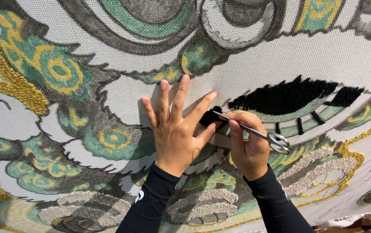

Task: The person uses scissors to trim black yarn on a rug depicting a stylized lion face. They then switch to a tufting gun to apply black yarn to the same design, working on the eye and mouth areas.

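Right in front of you a large woven canvas fills the whole view, printed with a swirling pattern in green, grey and yellow, and partly tufted with yarn. Along its left edge runs a band of raised gold tufting, and low down near your sleeves sit patches of grey-white tufting. To the right of your hands stretches a long patch of black tufting, shaped like a feathered streak, with a few short black strokes under it. Your left hand lies flat on the cloth with its fingers spread apart and pointing up, the thumb reaching out to the right toward a small black tuft at the near end of the black streak. Your right hand sits just beside it, its fingers curled and clamped on a pair of slim metal scissors. The scissor tips lie at that small black tuft, touching or just over it, while the ring handles stick out to the right past your knuckles. Both wrists are covered by black sleeves.
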`<state>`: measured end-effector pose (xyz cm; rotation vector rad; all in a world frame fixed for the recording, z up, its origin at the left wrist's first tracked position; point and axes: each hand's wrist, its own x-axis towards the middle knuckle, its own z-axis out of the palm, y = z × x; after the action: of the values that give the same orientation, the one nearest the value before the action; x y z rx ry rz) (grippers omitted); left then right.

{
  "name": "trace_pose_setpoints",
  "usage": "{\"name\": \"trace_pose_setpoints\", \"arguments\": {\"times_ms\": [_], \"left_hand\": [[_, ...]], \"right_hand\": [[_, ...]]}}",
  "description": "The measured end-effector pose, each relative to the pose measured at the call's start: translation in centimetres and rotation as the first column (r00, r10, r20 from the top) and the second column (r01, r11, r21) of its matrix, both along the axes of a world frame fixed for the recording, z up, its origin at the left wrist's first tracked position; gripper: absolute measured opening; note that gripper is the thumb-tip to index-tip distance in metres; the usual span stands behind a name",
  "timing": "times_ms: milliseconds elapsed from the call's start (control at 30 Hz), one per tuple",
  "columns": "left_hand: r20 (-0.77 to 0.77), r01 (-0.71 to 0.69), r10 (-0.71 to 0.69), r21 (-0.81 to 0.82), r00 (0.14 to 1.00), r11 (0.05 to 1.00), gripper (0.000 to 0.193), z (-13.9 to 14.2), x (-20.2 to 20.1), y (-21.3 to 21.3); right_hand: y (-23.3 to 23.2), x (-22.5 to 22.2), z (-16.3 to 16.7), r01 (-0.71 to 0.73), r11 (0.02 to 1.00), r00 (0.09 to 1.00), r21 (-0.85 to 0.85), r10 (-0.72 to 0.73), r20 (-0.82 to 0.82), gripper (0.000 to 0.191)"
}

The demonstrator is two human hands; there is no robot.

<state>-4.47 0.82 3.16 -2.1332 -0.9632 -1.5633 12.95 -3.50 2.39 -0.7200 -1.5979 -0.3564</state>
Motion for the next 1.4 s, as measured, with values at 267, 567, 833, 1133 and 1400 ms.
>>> {"name": "trace_pose_setpoints", "arguments": {"times_ms": [267,567,833,1133,1400], "left_hand": [[-0.036,-0.07,0.073,0.075,0.997,0.995,0.053,-0.7,0.0,0.3],[-0.051,-0.047,0.048,0.011,0.998,0.999,0.055,-0.5,-0.1,0.4],[-0.047,-0.047,0.048,0.023,0.998,0.999,0.053,-0.4,-0.1,-0.1],[-0.054,-0.034,0.034,-0.007,0.998,0.999,0.055,-0.2,-0.2,-0.1],[-0.046,-0.037,0.037,0.002,0.998,0.999,0.055,-0.1,-0.3,-0.5]], "right_hand": [[0.3,-0.5,1.7,0.217,0.958,0.941,0.186,-0.256,0.222,0.014],[-0.2,-0.1,1.3,0.052,0.986,0.983,0.157,-0.078,0.165,0.01],[0.4,-0.6,1.6,0.191,0.963,0.95,0.191,-0.23,0.209,0.015],[-0.1,-0.2,1.3,0.089,0.978,0.97,0.188,-0.128,0.207,0.013],[0.4,-0.7,1.5,0.208,0.958,0.942,0.198,-0.251,0.222,0.013]]}}
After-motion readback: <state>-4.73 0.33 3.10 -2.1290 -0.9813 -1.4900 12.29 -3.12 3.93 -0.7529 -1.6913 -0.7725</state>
